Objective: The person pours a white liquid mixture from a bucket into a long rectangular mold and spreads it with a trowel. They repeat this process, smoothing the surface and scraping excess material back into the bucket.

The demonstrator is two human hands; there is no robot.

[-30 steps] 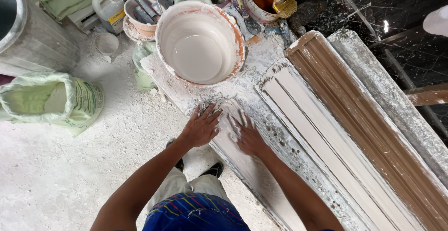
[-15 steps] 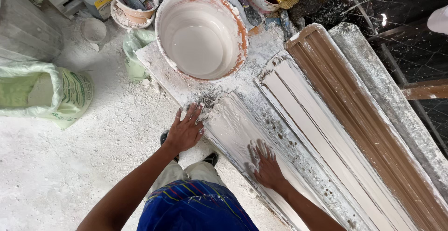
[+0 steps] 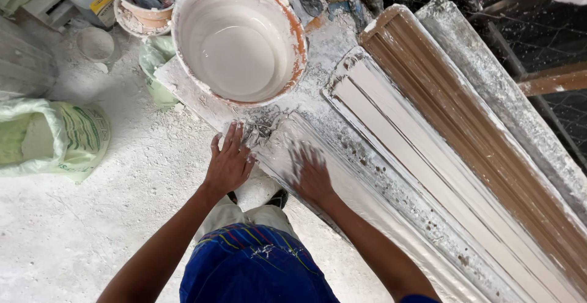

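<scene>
At the left edge of the frame a green-printed sack [image 3: 58,138] lies on the dusty floor. Right of it, in the lower middle, the left hand [image 3: 229,163] rests flat with fingers spread at the near edge of the wet plaster strip [image 3: 367,202], gripping nothing. Above it, upper middle, stands a bucket of white plaster [image 3: 239,37]. The right hand [image 3: 312,174], open and blurred, lies palm-down on the strip. Further right run a white moulding [image 3: 422,162] and a brown one [image 3: 483,138].
</scene>
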